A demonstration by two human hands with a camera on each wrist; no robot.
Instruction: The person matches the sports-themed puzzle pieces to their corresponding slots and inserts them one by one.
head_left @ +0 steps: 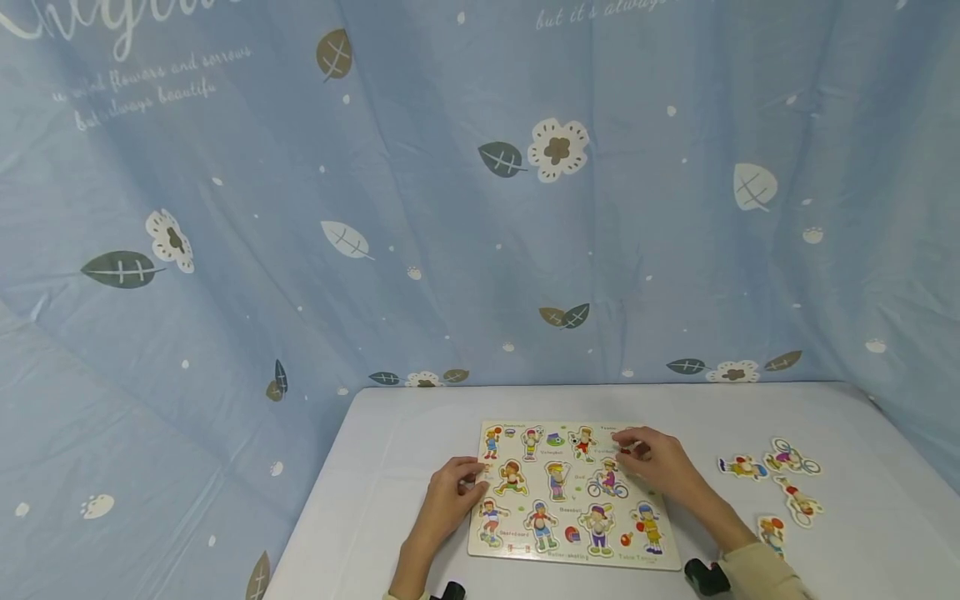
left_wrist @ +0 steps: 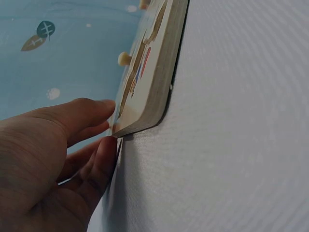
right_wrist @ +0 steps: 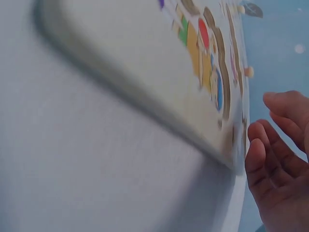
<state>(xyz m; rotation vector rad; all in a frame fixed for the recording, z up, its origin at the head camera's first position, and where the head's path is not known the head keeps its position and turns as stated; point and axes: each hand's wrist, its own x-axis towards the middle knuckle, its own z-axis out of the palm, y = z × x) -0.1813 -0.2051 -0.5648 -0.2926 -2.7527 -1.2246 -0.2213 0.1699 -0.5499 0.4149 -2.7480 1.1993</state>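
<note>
A wooden peg puzzle board (head_left: 517, 510) with sports figures lies flat on the table. My left hand (head_left: 450, 493) holds the board's left edge. In the left wrist view, the thumb (left_wrist: 104, 108) lies over one corner and other fingers touch below it. Over the board's upper right corner, my right hand (head_left: 660, 462) has its fingers loosely bent, partly hiding the printing there. A gap shows between thumb and fingers of the right hand (right_wrist: 285, 154) in the right wrist view, with no piece visible in it. A small round knob (left_wrist: 124, 59) stands up from the board.
Right of the board lie several loose puzzle pieces: a cyclist (head_left: 791, 457), a figure lying sideways (head_left: 742, 467), a tilted figure (head_left: 801, 503) and one with a red ball (head_left: 772, 532). A blue patterned curtain (head_left: 450, 208) hangs behind the white table (head_left: 405, 433).
</note>
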